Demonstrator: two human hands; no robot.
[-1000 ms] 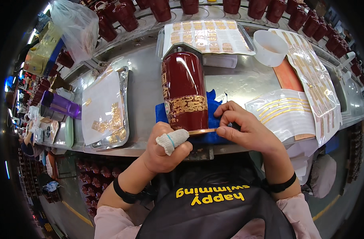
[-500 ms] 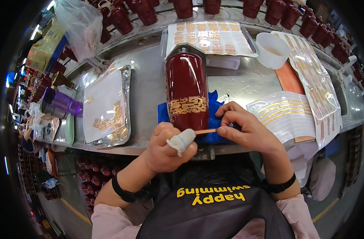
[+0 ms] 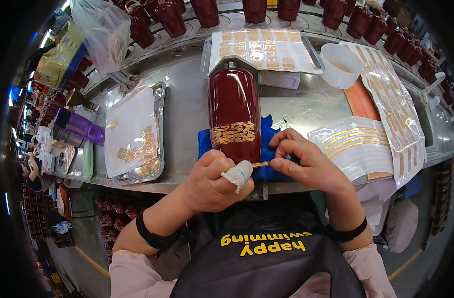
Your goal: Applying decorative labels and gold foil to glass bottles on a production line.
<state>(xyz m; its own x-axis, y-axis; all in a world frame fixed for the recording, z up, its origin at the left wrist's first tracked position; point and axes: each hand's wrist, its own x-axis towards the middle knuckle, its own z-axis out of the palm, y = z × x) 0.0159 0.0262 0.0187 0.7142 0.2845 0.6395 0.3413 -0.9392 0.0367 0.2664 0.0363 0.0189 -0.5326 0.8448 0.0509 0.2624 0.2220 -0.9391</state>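
A glossy dark red bottle [image 3: 233, 104] lies with its neck away from me and its base towards me, a patterned gold band [image 3: 233, 132] around its lower part. At the base edge a thin gold strip [image 3: 261, 164] spans the gap between my hands. My left hand [image 3: 212, 181] is curled into a fist, with white knit cloth [image 3: 238, 176] wrapped over one digit against the strip's left part. What its fingers hold, if anything, is hidden. My right hand [image 3: 309, 161] has its thumb on the strip's right end, its fingers bent beside the bottle. A blue cloth [image 3: 270, 126] lies under the bottle.
On the left, a metal tray [image 3: 160, 107] carries white paper with gold decal pieces [image 3: 145, 146]. Decal sheets [image 3: 259, 44], a white tub [image 3: 341, 64] and curved gold strips [image 3: 353, 136] lie behind and right. Red bottles [image 3: 207, 12] line the far conveyor. A purple cup [image 3: 83, 126] lies left.
My left hand has moved slightly right along the strip, leaving less of it showing. My right hand stays nearly still. The bottles on the conveyor have shifted.
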